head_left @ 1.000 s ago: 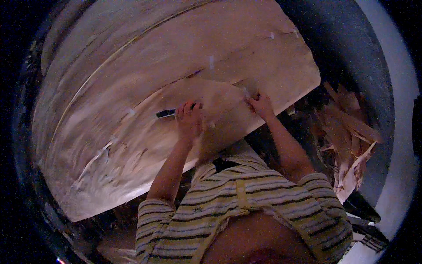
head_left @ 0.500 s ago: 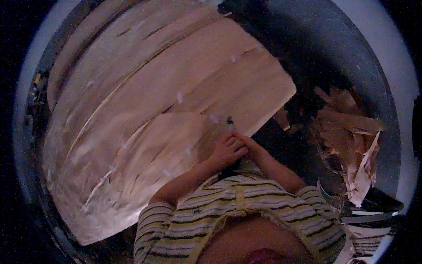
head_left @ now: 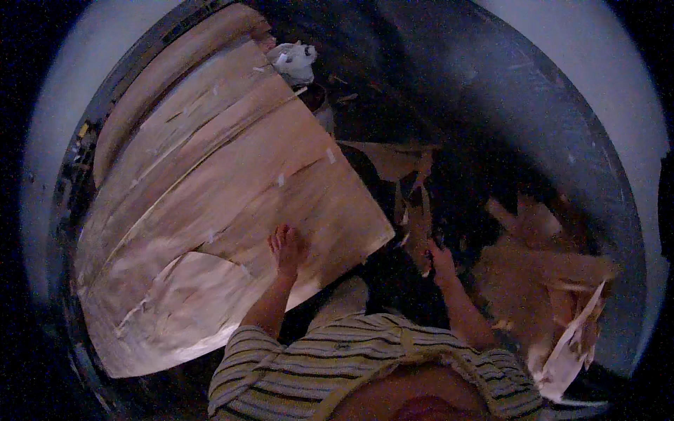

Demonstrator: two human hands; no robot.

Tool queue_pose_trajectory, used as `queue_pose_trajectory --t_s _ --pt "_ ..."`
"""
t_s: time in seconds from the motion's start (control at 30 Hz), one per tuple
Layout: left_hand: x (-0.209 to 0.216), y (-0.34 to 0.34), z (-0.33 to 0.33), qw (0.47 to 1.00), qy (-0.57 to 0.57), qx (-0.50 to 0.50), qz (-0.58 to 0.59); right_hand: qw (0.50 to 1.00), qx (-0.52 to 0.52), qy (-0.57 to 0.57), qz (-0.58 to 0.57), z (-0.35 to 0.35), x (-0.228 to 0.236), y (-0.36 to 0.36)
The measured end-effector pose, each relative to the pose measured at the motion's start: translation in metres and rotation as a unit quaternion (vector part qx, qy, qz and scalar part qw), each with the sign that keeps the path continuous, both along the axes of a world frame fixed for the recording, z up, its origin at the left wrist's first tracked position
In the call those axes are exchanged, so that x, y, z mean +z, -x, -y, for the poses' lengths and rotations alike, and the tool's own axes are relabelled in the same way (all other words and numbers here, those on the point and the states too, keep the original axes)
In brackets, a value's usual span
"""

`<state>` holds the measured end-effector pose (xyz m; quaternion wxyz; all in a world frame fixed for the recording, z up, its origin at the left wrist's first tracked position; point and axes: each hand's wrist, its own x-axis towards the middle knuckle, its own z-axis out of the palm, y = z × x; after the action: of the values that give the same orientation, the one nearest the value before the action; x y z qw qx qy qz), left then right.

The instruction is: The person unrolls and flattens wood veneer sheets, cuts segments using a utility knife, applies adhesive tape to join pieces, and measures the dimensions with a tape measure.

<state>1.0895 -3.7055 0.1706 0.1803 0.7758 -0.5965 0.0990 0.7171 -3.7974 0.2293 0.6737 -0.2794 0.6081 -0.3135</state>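
Note:
A stack of broad tan sheets (head_left: pixel 239 168), paper-like or veneer-like with small pale tabs on top, fills the left and middle of the view. Over its near part lies my left hand (head_left: pixel 284 247), fingers stretched out and holding nothing. Beyond the stack's right corner, my right hand (head_left: pixel 442 264) is closed around something small and dark that I cannot make out. Just above that hand is a narrow torn tan strip (head_left: pixel 418 217), connected to or lying by a wider scrap. Dim light and blur hide whether the hand touches the strip.
A heap of crumpled tan scraps (head_left: pixel 544 281) lies at the right. Past the stack's far edge are a white crumpled bag (head_left: pixel 293 62) and a round container (head_left: pixel 321 112). A thick rolled edge (head_left: pixel 182 67) runs along the far left.
My hands, together before, are now apart: the left is on the sheets, the right has moved right off the stack. The view has shifted, showing the bag and torn strip.

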Motion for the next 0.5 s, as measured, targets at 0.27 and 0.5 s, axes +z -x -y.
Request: queue_pose_trajectory --t_s 0.27,0.5 --pt "0.002 -0.003 -0.006 0.950 0.085 0.055 -0.294 0.972 0.227 0.061 0.004 0.164 -0.003 -0.030" --pt "0.013 0.039 0.015 0.982 0.059 0.179 0.020 0.939 0.318 0.064 -0.115 0.271 0.003 0.033"
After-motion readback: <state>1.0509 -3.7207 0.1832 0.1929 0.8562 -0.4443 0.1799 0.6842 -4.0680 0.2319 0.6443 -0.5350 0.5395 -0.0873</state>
